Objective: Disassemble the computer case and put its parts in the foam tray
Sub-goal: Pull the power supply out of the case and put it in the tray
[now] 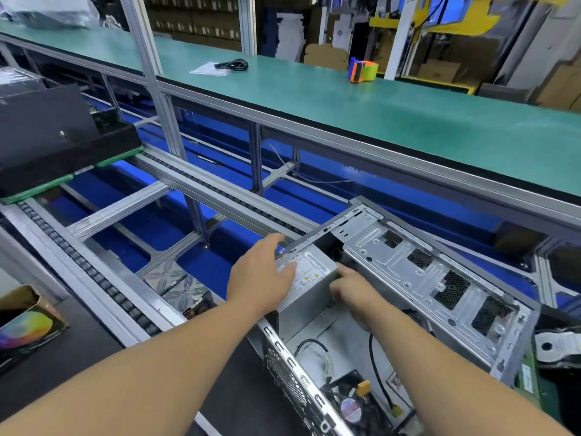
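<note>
An open grey metal computer case (418, 275) lies on its side at lower right, its inside facing up. A grey power supply box (309, 286) with a label sits in the case's near-left corner. My left hand (262, 273) rests over the box's left top edge, fingers spread along it. My right hand (353, 294) grips the box's right side, fingers curled against it. A small fan (353, 404) and black cables (379, 377) lie in the case bottom. A black foam tray (53, 146) with a board in it sits on a green pallet at far left.
A roller conveyor frame (195, 190) runs diagonally with blue floor below. A green workbench (314, 89) behind carries a black cable (231, 64) on paper and a tape dispenser (362, 70). A colourful box (25, 325) lies at lower left. A white-and-black part (556, 344) lies right of the case.
</note>
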